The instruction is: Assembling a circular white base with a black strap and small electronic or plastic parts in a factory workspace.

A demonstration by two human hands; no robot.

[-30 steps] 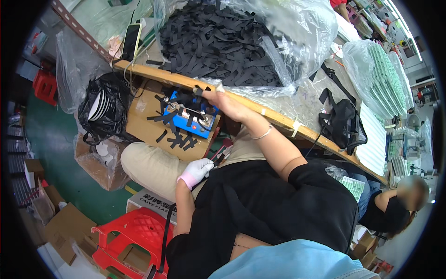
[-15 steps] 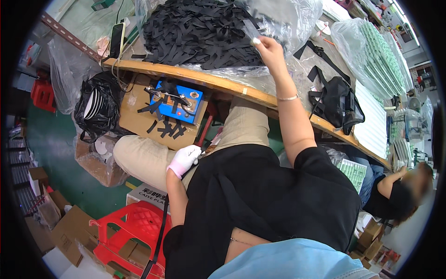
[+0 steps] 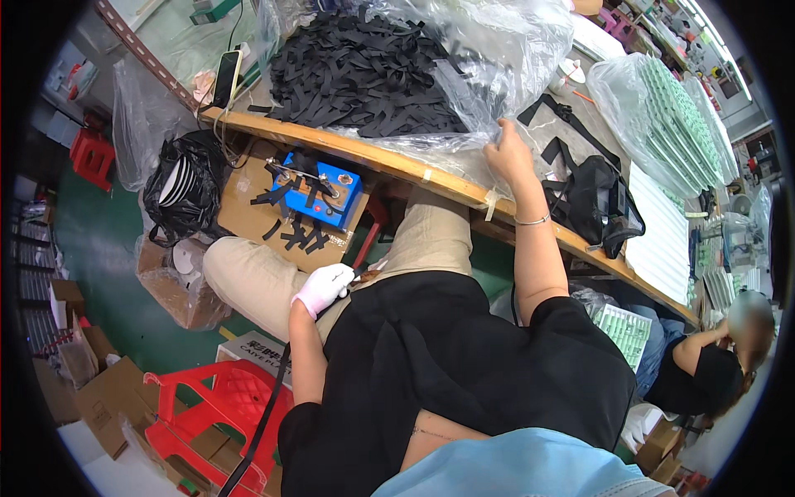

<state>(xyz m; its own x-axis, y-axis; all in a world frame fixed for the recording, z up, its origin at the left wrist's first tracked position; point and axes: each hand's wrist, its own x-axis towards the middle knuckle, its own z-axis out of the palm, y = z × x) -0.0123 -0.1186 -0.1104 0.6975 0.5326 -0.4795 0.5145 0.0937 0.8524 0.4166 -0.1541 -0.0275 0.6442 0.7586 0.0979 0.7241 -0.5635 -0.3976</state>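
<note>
Black strips (image 3: 356,74) — short, flat, heaped loose and crisscrossed on the worktop (image 3: 389,162) | Clear plastic (image 3: 522,50) — crumpled, spread around and partly over the heap, its near right edge at the right hand (image 3: 509,153) | Loose strips (image 3: 296,238): scattered, some crossing, on brown cardboard (image 3: 242,192) below the worktop; others lying across a blue device (image 3: 333,215)

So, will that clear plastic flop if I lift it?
The clear plastic would probably flop, since it lies in crumpled folds. It's likely light, because it looks thin. Lifting might spill the black strips heaped against it.
</note>
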